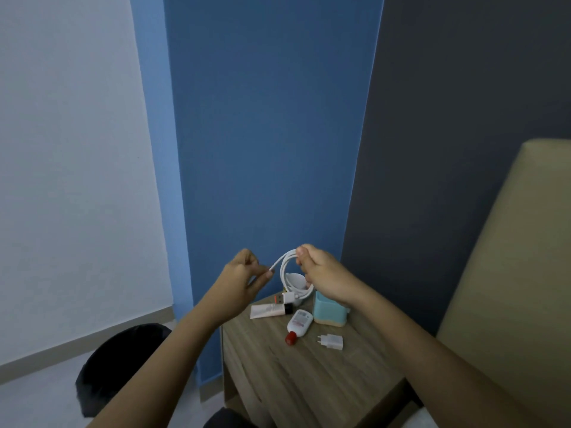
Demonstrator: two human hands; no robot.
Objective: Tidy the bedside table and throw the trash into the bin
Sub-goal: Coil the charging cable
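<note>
A white charging cable (285, 270) is held in loops above the back of the wooden bedside table (302, 375). My right hand (324, 274) pinches the top of the coil, and my left hand (245, 278) grips the cable's free end. The orange-tipped USB plug (284, 298) dangles from the coil. On the table lie a white tube with a black cap (268, 311), a white bottle with a red cap (298, 326) and a white charger plug (332, 341). A pale blue container (327, 313) stands upright under my right wrist.
A bin with a black bag (123, 359) stands on the floor left of the table. A white cup-like object (295, 281) sits behind the cable, partly hidden. A beige headboard (509, 273) rises at the right. Blue and dark walls close the back.
</note>
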